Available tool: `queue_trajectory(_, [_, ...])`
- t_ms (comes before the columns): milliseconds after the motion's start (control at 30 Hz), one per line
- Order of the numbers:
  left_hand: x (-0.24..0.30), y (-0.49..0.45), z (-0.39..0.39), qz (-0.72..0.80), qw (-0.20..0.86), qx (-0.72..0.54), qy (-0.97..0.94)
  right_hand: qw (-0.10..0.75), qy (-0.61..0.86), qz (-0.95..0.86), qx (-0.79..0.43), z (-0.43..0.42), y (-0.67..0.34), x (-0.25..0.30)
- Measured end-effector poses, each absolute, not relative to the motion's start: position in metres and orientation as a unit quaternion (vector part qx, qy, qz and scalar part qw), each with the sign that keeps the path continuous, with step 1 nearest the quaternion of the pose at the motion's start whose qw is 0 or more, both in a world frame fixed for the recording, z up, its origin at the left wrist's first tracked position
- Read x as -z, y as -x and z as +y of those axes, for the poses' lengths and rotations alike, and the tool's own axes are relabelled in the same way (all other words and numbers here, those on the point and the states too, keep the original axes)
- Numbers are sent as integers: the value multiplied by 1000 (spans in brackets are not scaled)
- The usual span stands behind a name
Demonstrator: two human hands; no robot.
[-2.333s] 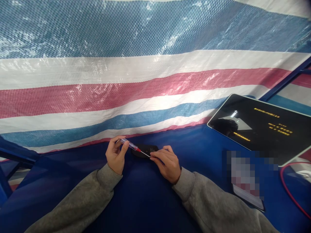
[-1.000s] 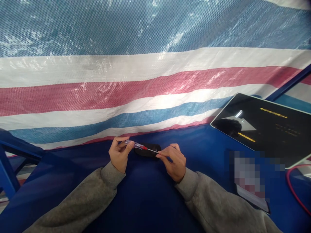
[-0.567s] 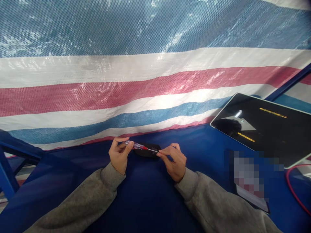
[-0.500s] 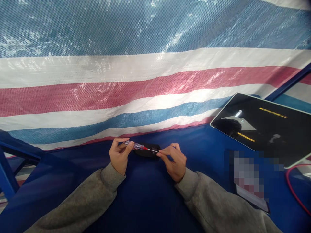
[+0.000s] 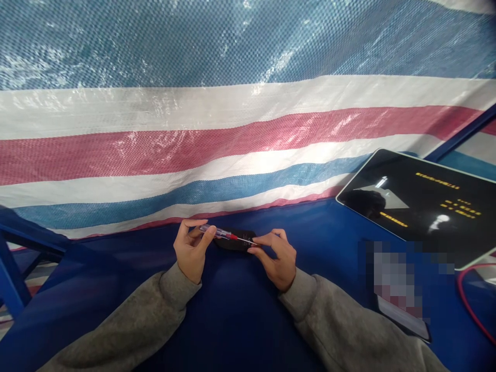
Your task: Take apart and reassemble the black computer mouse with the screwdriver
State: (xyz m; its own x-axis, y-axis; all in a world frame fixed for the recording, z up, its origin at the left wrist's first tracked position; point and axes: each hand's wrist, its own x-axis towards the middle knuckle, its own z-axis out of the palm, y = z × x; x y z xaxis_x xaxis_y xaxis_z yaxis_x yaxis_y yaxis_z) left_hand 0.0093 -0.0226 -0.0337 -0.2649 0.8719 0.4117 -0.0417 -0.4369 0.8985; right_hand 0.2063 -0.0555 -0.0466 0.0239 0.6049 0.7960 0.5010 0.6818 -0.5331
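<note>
My left hand (image 5: 189, 252) holds a slim screwdriver (image 5: 219, 233) with a clear handle and a red collar, pinched between thumb and fingers. Its thin metal shaft points right, and its tip reaches my right hand (image 5: 275, 261). Those fingertips sit around the shaft tip, and anything tiny there is too small to make out. Just behind and under the tool lies a flat black oval object (image 5: 240, 241) with small printing on it. Both forearms are in grey sleeves.
A dark blue cover (image 5: 240, 320) lies on the work surface, backed by a striped tarpaulin (image 5: 232, 144). At the right stand a black tablet (image 5: 411, 201) showing yellow marks and a pixelated blurred patch (image 5: 395, 281). A red cable (image 5: 463, 294) curves at the right edge; a blue metal frame (image 5: 11, 263) stands left.
Since the oldest frame, the screwdriver has levelled from a slant to nearly horizontal. Both hands now sit lower around it, and my right fingers have shifted slightly at the shaft tip. More yellow marks show on the tablet.
</note>
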Motion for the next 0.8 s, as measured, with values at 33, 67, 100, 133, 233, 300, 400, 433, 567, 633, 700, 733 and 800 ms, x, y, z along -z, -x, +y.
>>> queue_trajectory(33, [31, -8, -20, 414, 321, -678, -515, 581, 406, -703, -53, -55, -207, 47])
queue_trajectory(67, [28, -5, -17, 416, 304, -677, -526, 564, 418, -709, -62, -55, -207, 47])
queue_trajectory(100, [24, -2, -14, 415, 287, -671, -543, 545, 432, -716, -68, -55, -207, 48])
queue_trajectory(133, [18, 2, -11, 417, 265, -663, -563, 524, 444, -723, -71, -54, -207, 48])
queue_trajectory(233, [-4, 14, -1, 413, 225, -620, -628, 429, 461, -773, -78, -51, -205, 53])
queue_trajectory(300, [-22, 18, 3, 422, 187, -579, -673, 372, 452, -807, -78, -50, -204, 55])
queue_trajectory(400, [-45, 16, 8, 409, 93, -525, -740, 331, 449, -825, -87, -49, -203, 57])
queue_trajectory(433, [-50, 13, 9, 393, 48, -514, -761, 329, 452, -824, -93, -49, -203, 57])
queue_trajectory(567, [-53, 6, 14, 310, -105, -433, -840, 336, 459, -816, -103, -49, -204, 54])
queue_trajectory(633, [-50, 6, 16, 277, -143, -408, -858, 340, 458, -815, -101, -50, -204, 53])
queue_trajectory(700, [-47, 8, 17, 260, -164, -395, -866, 342, 458, -815, -100, -49, -204, 54])
queue_trajectory(733, [-46, 9, 18, 256, -170, -391, -867, 342, 458, -814, -101, -49, -204, 54])
queue_trajectory(800, [-47, 10, 18, 255, -178, -389, -867, 344, 459, -813, -104, -49, -205, 55])
